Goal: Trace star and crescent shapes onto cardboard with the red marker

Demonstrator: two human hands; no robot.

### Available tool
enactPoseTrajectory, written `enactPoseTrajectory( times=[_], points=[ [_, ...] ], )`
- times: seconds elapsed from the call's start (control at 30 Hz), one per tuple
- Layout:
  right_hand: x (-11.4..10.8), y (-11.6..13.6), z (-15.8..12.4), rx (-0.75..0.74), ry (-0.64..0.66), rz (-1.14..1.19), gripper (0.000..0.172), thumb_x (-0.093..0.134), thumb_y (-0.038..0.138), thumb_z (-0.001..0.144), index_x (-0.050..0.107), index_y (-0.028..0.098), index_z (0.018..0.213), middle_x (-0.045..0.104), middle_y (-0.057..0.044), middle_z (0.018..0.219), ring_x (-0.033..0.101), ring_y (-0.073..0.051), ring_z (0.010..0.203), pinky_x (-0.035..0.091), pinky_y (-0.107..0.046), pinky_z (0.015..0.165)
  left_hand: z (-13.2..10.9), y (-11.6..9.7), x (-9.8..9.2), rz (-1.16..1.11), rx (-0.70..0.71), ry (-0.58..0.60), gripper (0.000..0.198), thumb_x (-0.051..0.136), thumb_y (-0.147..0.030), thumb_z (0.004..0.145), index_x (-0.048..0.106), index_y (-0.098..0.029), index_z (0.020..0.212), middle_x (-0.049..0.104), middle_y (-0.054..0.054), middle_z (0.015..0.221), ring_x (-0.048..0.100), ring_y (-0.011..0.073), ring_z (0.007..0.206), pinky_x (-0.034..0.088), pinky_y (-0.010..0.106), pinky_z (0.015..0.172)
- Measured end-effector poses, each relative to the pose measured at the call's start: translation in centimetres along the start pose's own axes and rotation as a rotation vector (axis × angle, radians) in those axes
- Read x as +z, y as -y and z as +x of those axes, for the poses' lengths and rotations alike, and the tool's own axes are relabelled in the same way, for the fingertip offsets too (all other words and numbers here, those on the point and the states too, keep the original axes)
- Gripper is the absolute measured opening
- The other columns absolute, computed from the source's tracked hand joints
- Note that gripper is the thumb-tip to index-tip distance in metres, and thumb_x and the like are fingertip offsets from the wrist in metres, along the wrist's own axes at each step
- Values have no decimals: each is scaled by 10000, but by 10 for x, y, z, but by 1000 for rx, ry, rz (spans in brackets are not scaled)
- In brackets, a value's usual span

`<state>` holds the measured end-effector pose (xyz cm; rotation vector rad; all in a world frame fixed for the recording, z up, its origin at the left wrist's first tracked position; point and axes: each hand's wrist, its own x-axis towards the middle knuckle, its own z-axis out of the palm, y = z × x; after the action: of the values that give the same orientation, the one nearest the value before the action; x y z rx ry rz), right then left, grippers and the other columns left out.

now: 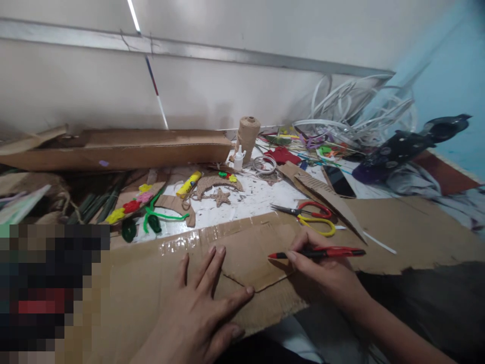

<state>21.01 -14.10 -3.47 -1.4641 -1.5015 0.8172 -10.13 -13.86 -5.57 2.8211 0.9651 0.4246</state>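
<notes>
Head view: left hand [202,308] spread open against a cardboard piece [248,250]; right hand [326,273] grips a red-and-black pen [322,252] over it. Slack left-hand pressure could let the piece slip.

Across from me a pale grey wall [227,91] fills the far side, crossed by a long metal rail [212,54]. A thin slanting stripe [152,77] cuts down it at left, brilliant white up top, then blue, red, white. To the right stands a light-blue wall [454,76]. The white worktop [253,191] looks speckled, softly lit.
</notes>
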Motion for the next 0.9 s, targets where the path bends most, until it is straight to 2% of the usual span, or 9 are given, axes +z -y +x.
enactPoseTrajectory(
  times=[0.13, 0.2, 0.27, 0.37, 0.43, 0.53, 0.63, 0.8, 0.9],
  points=[
    [2, -2, 4, 24, -27, 78, 251, 751, 412, 957, 625, 253, 808, 603, 23, 677, 563, -179, 607, 454, -310, 564, 0, -1, -3, -6, -9, 5, 683, 786, -453, 972, 501, -550, 1586, 313, 55, 1796, 344, 425, 1621, 144, 758, 1298],
    [3, -2, 7, 85, -33, 147, 214, 738, 453, 985, 671, 260, 922, 670, 17, 723, 566, -166, 562, 461, -302, 533, -2, -1, 0, -6, -10, 4, 685, 787, -459, 972, 498, -558, 1585, 299, 50, 1802, 336, 422, 1626, 135, 761, 1298],
    [3, -2, 10, 115, -23, 168, 244, 688, 504, 1027, 709, 271, 1094, 755, -17, 863, 608, -170, 579, 501, -315, 547, -4, 1, 6, -9, -7, -18, 692, 784, -466, 971, 491, -555, 1591, 255, 47, 1817, 309, 426, 1636, 98, 768, 1298],
    [0, -2, 17, 21, 36, -1, 263, 609, 484, 1081, 733, 272, 1173, 788, -68, 1065, 732, -237, 846, 577, -384, 756, -6, 3, 14, -24, -6, -65, 704, 786, -457, 965, 489, -543, 1598, 155, 42, 1840, 281, 437, 1643, 38, 764, 1297],
    [-3, -1, 23, -75, 74, -177, 205, 618, 410, 1074, 732, 262, 1158, 781, -80, 1117, 732, -278, 1009, 560, -426, 887, -5, 3, 13, -22, -9, -46, 744, 811, -437, 947, 480, -541, 1604, 108, 52, 1844, 289, 449, 1637, 55, 764, 1295],
    [-5, 0, 31, -146, 135, -331, 209, 668, 340, 1022, 691, 249, 1208, 764, -99, 1185, 710, -310, 1076, 532, -469, 943, -2, 1, 5, -8, -14, 13, 824, 861, -397, 907, 459, -553, 1610, 54, 76, 1844, 304, 469, 1624, 126, 780, 1280],
    [-3, 0, 37, -154, 205, -352, 251, 723, 323, 969, 674, 251, 1204, 743, -106, 1223, 678, -334, 1133, 505, -498, 982, 0, -3, -3, -6, -35, 37, 855, 877, -357, 894, 454, -559, 1609, 37, 70, 1845, 278, 460, 1635, 154, 776, 1279],
    [1, 8, 36, -14, 180, -64, 202, 684, 344, 988, 611, 261, 1157, 678, -55, 1133, 648, -281, 1057, 490, -415, 919, 1, -8, -10, -38, -98, 89, 819, 866, -324, 908, 482, -551, 1594, -26, 67, 1842, 230, 467, 1647, 193, 796, 1258],
    [1, 14, 35, 64, 136, 180, 167, 682, 366, 994, 598, 281, 1111, 628, -10, 1037, 611, -243, 969, 470, -353, 827, 2, -9, -17, -124, -157, 113, 686, 806, -317, 956, 551, -513, 1563, 34, 69, 1845, 218, 468, 1652, 216, 817, 1237]
  ],
)
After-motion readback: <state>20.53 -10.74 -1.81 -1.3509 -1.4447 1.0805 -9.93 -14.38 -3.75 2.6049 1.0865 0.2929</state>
